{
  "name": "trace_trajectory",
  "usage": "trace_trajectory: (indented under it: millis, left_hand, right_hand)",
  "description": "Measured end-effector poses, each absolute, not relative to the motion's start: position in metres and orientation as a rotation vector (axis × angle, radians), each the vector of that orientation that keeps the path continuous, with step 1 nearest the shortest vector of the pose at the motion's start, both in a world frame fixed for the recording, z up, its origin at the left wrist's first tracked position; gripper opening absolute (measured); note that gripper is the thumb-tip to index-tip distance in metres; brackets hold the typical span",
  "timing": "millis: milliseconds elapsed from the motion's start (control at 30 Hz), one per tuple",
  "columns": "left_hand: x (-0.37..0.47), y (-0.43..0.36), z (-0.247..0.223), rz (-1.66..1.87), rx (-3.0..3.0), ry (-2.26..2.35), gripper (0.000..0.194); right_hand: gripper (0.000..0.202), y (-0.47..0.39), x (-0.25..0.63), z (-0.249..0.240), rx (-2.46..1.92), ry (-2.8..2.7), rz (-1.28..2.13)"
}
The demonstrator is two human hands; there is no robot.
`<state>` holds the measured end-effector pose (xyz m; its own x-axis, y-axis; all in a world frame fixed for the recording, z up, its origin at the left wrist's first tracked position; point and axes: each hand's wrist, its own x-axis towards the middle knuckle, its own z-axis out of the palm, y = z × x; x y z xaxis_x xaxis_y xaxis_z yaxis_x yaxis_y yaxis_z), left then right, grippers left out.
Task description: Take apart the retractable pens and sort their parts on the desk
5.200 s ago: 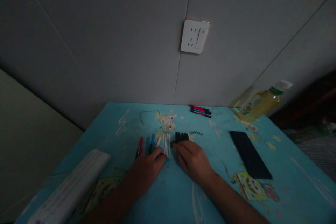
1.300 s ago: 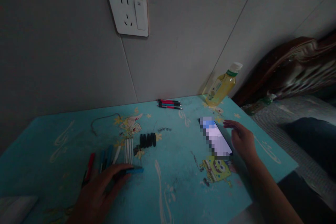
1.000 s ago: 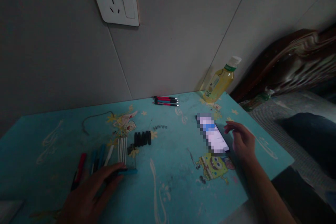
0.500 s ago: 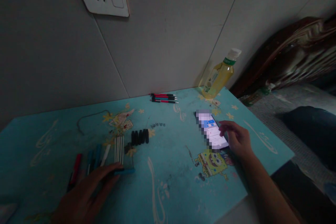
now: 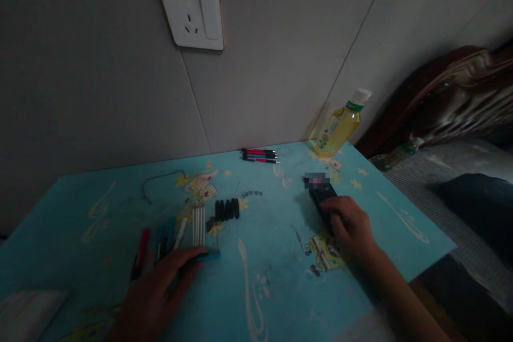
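Note:
At the lower left, my left hand (image 5: 164, 288) is closed on a slim blue pen barrel (image 5: 210, 256), holding it level between thumb and fingers just above the table. Beside it lie thin white refills (image 5: 198, 227) in a row and short black grips (image 5: 227, 209). Left of these are blue pen parts (image 5: 165, 235), a white piece (image 5: 180, 232) and a red pen part (image 5: 142, 248), partly behind the hand. My right hand (image 5: 352, 227) lies over the lower part of a smartphone (image 5: 321, 195), fingers curled across it. The phone's screen is dark.
Several assembled pens (image 5: 259, 155) lie by the wall, near small springs (image 5: 252, 193). A bottle of yellow drink (image 5: 339, 131) stands at the table's back right corner. A dark cord (image 5: 160, 175) lies at the back left, and a pale flat object (image 5: 30, 310) at front left.
The phone screen has gone from lit to dark, and my right hand has moved further over the phone. My left hand keeps the blue barrel. The camera view has shifted.

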<state>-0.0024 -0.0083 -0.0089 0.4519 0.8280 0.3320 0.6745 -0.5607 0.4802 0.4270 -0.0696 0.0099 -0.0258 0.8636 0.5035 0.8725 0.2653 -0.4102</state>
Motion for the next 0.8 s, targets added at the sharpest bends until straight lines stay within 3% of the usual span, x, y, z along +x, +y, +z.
trace_trajectory:
  millis: [133,333,467,700,800]
  left_hand:
    - [-0.001,-0.007,-0.007,0.841,2.407,1.251,0.026]
    - [0.002,-0.008,0.001,0.993,2.338,1.269,0.024]
    - [-0.001,-0.005,0.009,1.115,2.289,1.318,0.031]
    - [-0.012,-0.001,0.017,1.270,2.334,1.412,0.038]
    - [-0.013,-0.003,0.018,1.278,2.375,1.366,0.042]
  right_hand:
    - [0.033,-0.061,0.356,0.023,-1.520,-2.117,0.279]
    - [0.026,-0.036,0.265,0.043,-1.516,-2.349,0.588]
    - [0.029,-0.017,0.233,0.042,-1.551,-2.445,0.586]
    - [0.008,-0.010,0.217,0.020,-1.627,-2.357,0.577]
    - [0.013,-0.012,0.221,0.016,-1.566,-2.325,0.611]
